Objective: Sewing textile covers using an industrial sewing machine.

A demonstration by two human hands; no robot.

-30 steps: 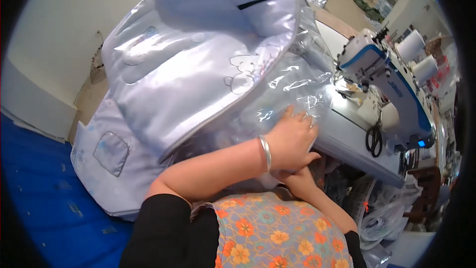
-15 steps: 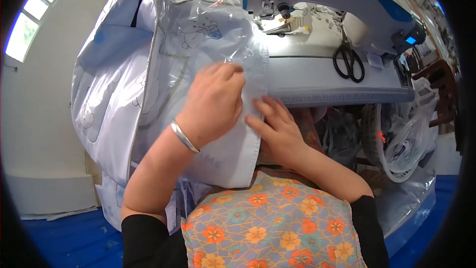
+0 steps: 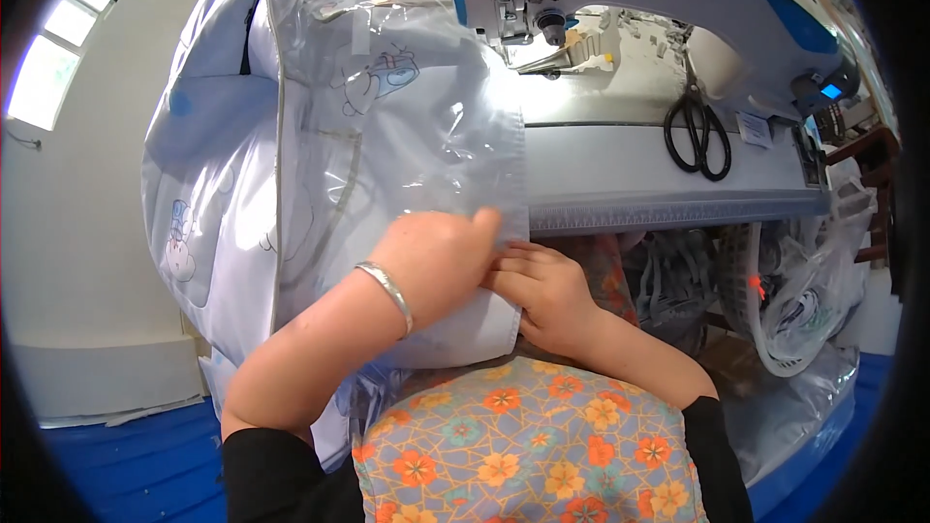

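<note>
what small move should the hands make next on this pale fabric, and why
Perhaps smooth the right edge of the pale fabric straight: the left hand and right hand meet there, and it runs past the front of the sewing table toward the floral cloth.

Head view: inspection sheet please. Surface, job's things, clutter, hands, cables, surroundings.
Surface: white sewing table, ruler-like marks along its front edge.
Job's things: cartoon-printed pale lavender padded fabric; shiny clear plastic sheeting to its right, over pale cloth.
Clutter: black loop-handled scissors on the table near the blue-and-white sewing machine; white plastic lattice basket with clear plastic bags, lower right.
Grip: left hand and right hand close together at the cloth's right edge; pinching, cannot tell.
Cables: nothing seen.
Surroundings: pale wall, bright window panes, blue floor covering.
</note>
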